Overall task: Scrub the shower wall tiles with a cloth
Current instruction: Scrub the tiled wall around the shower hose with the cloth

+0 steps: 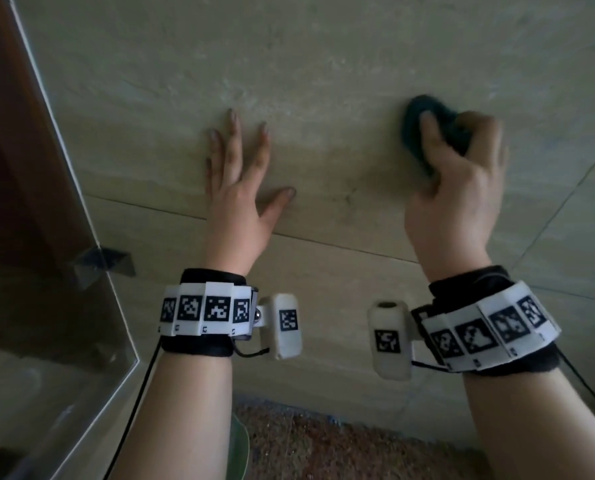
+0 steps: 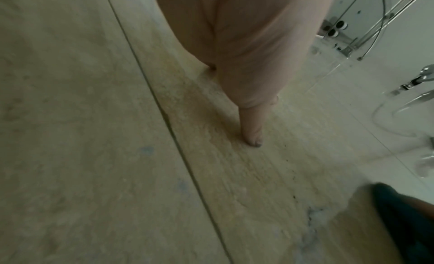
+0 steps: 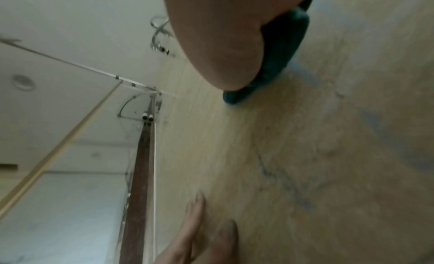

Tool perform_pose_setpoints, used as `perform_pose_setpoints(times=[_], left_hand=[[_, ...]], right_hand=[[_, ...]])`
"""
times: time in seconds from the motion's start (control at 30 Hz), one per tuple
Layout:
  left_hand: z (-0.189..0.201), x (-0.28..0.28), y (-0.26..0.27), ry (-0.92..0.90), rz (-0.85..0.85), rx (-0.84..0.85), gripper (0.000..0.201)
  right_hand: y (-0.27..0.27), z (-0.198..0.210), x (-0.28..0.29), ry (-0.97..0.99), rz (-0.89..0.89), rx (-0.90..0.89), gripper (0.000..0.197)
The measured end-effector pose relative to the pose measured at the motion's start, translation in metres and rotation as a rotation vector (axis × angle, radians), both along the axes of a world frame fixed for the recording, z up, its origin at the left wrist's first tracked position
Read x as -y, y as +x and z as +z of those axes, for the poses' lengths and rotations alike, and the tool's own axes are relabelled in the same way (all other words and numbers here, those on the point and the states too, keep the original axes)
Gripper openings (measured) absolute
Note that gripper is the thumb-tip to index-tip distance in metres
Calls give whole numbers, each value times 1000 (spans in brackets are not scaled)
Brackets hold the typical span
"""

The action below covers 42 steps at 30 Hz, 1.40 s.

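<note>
Beige tiled shower wall [image 1: 323, 57] fills the head view, crossed by a dark grout line [image 1: 341, 245]. My right hand [image 1: 458, 174] grips a bunched dark teal cloth [image 1: 424, 112] and presses it against the wall at the upper right. The cloth [image 3: 279, 50] shows under my palm in the right wrist view, and its edge [image 2: 399, 216] at the lower right of the left wrist view. My left hand [image 1: 240, 168] lies flat on the wall with fingers spread, holding nothing; its thumb [image 2: 252, 127] touches the tile.
A glass shower panel [image 1: 64, 306] with a metal bracket [image 1: 102, 266] stands at the left, a brown door frame [image 1: 8, 133] behind it. Chrome shower fittings [image 2: 418, 80] hang on the white adjoining wall. Speckled floor [image 1: 341, 445] lies below.
</note>
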<state>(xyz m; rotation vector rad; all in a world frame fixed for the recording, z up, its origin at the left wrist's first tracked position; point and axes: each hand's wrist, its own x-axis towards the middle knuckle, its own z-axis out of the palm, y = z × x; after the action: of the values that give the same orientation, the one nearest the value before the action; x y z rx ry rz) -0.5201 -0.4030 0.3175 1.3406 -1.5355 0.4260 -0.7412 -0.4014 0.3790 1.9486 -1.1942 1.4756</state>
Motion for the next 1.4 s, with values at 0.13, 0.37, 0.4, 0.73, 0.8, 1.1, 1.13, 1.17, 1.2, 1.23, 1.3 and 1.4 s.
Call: perform_pose_setpoints(times=[0.13,0.37,0.4,0.73,0.8,1.1,1.13,1.17,1.2,1.23,1.3,1.4], left_hand=[[0,0,-1,-17,0,10,73],[-5,1,-5,4,-2,0,73],[-5,0,-5,8,-6,5,74],[-7,-1,-3,10,4,56,69],[-7,-1,-3,8,18,65,69],[0,2,-18,-19,27,45,71],[2,3,-22,-25,29,54,70],[4,4,-28,-30,28,67,69],[5,5,-34,-34,23,81,68],[6,7,-42,-38,18,92,68],[7,8,-53,-42,20,97,67],[6,9,-58,-58,36,96,68]], right_hand=[[16,-32,4,-24,-46,-99,64],[28,-40,-1,47,135,-269,53],[21,-29,1,15,127,-191,54],[37,-92,-1,123,155,-495,60],[34,-73,-2,113,145,-439,57],[-34,9,10,-131,1,137,48],[-33,4,12,-141,-9,122,50],[-29,-6,13,-141,-19,79,54],[-24,-20,13,-130,-17,9,58],[-18,-37,13,-114,-7,-82,59],[-9,-67,12,-74,13,-269,58],[-11,-75,9,-35,45,-390,55]])
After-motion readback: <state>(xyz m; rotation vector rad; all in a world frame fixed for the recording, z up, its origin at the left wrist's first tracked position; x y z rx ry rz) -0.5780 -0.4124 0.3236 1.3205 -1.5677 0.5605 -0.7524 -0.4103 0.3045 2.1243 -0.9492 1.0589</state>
